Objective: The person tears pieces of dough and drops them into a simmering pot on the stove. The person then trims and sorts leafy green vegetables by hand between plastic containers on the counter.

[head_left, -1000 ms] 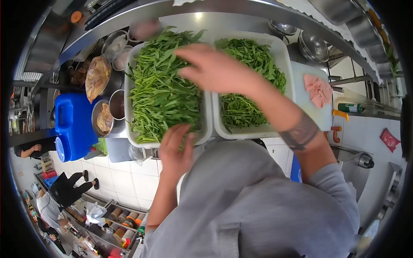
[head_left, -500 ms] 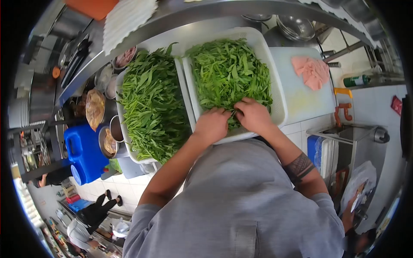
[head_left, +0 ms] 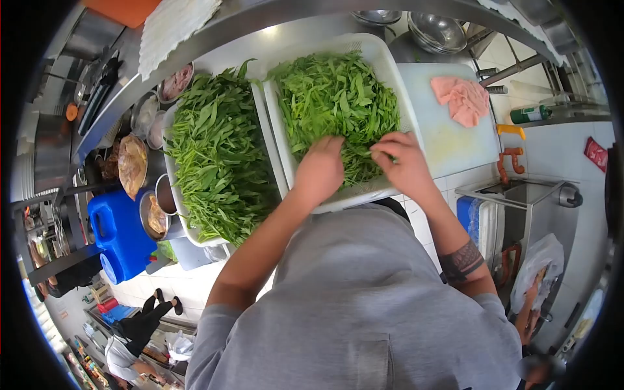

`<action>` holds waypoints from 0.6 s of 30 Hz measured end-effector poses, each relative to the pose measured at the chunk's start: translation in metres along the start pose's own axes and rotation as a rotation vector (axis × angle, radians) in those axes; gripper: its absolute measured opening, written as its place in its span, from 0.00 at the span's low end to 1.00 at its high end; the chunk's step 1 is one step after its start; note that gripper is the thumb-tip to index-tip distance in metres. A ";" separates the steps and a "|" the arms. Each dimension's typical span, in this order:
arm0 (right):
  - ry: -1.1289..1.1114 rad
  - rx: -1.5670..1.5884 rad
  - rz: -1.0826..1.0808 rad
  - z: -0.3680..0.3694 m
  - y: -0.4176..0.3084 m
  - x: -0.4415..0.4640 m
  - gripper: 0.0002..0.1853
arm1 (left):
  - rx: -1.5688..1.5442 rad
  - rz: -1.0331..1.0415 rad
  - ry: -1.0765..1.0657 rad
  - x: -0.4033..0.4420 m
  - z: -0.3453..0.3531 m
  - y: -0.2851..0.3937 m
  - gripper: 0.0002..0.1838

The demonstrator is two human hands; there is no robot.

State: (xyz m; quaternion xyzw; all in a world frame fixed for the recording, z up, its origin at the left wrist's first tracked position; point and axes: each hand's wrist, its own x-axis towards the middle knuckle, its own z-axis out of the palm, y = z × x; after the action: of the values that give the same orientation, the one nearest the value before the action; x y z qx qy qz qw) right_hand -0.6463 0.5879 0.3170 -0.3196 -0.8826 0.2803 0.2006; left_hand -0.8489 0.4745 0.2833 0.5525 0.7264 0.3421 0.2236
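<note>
A white plastic basket holds a heap of loose leafy greens with slender stems. My left hand is at the near left part of this heap, its fingers curled together on some greens and the tips partly hidden. To its right, my right hand is closed in a pinch over the near right part, fingertips at the stems of the greens. A gap of greens separates the two hands. Left of the basket stands a second white basket, piled high with longer leafy greens.
A pink cloth lies on a white cutting board at the right. Bowls with meat and a blue jerrycan are at the left. A steel shelf edge runs overhead. Another person stands lower left.
My hands were close together at the near edge of the heap; now they are apart, the right hand having moved right. The view has shifted slightly.
</note>
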 end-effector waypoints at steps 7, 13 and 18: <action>0.294 0.786 0.453 -0.040 0.004 -0.012 0.10 | 0.440 0.080 -0.302 0.028 0.026 0.019 0.13; 0.110 0.338 0.129 -0.046 -0.028 -0.009 0.11 | -0.036 -0.039 -0.171 0.019 -0.017 0.013 0.21; 0.063 0.251 -0.041 -0.010 -0.010 0.005 0.15 | -0.433 -0.238 -0.298 0.021 -0.002 -0.015 0.25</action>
State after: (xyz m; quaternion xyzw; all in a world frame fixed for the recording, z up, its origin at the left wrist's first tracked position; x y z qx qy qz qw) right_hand -0.6491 0.5890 0.3316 -0.2826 -0.8403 0.3741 0.2722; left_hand -0.8662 0.4914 0.2752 0.4471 0.6552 0.3756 0.4793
